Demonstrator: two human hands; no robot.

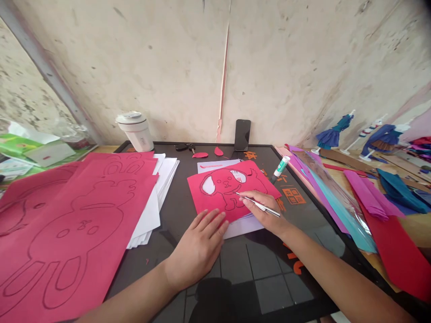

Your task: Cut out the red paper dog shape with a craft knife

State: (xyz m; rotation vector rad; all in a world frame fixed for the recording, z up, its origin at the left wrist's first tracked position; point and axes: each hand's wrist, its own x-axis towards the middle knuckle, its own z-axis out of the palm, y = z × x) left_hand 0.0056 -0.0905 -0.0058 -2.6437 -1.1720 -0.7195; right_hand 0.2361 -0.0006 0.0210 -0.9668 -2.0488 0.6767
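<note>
Red paper (pixel 215 197) drawn with a puppy outline is lying near the middle of a black-framed glass table top (pixel 188 144), on top of white sheets (pixel 243 226) that are showing past its lower edge. The left hand (pixel 198 249) is pressing flat on the paper's lower corner, its fingers spread and relaxed, gripping nothing. The right hand (pixel 261 211) is grasping a slim metal craft knife (pixel 266 208) between thumb and fingers, much like a pen, with the tip touching the paper at the puppy's body. Both ear shapes are showing white through the red. Just past the paper's right corner, a glue stick (pixel 280 167) with a green-and-white body is standing at a tilt. Beyond the paper, two red petal-shaped cut-outs (pixel 200 154) are lying near a set of keys (pixel 186 147) and a black phone (pixel 242 133) propped against the wall. On the left, pink-red sheets (pixel 74 224) with large rabbit outlines are overlapping a stack of white paper (pixel 162 179), below a white lidded cup (pixel 134 132). On the right, strips of purple, teal and red paper (pixel 367 193) are spreading across the neighbouring surface, with small dressed figures on stands (pixel 333 132) beyond them.
</note>
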